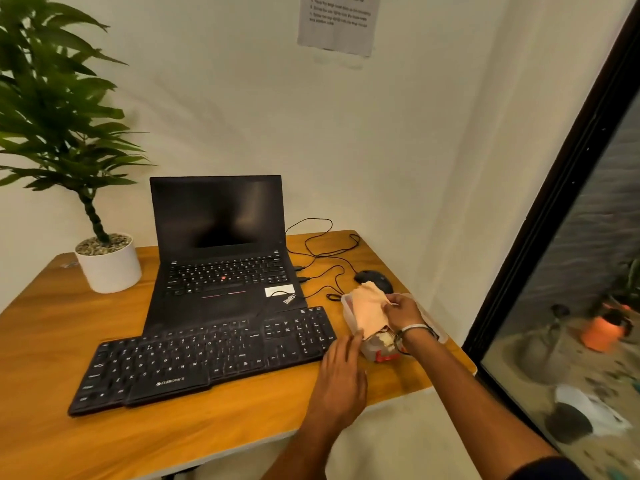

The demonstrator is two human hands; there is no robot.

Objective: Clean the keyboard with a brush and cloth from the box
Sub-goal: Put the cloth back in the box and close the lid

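**Cloth coming out of the box, keyboard not yet touched**

Cleaning looks to be at its very start. Nearest the camera, the left hand (341,372) lies on the desk with its fingers fairly straight, its fingertips reaching the near wall of the clear plastic box (372,349) and seeming to steady it; it holds nothing. Just beyond, the right hand (401,311), with a bangle at the wrist, pinches the pale peach cloth (369,311) and holds it above the open box, the cloth's lower end hanging down at the rim. Something red and white shows inside the box, but whether that is the brush is too unclear to say. No brush is out in view.

The long black full-size keyboard (204,358), the thing to be cleaned, lies flat just left of the box, its right end close beside it. Neither hand is on its keys, so brushing and wiping are both, by my judgement, still ahead.

The warm brown wooden desk (52,427) has a rounded far corner. Behind the keyboard stands an open black laptop (221,254) with a dark screen; thin black cables (322,251) loop from its right side to a black mouse (374,280) just behind the box. A green leafy plant in a white round pot (109,263) stands at the far left. Beyond are a cream wall with a printed paper notice (337,22) and, on the right, a dark-framed glass pane (568,209).
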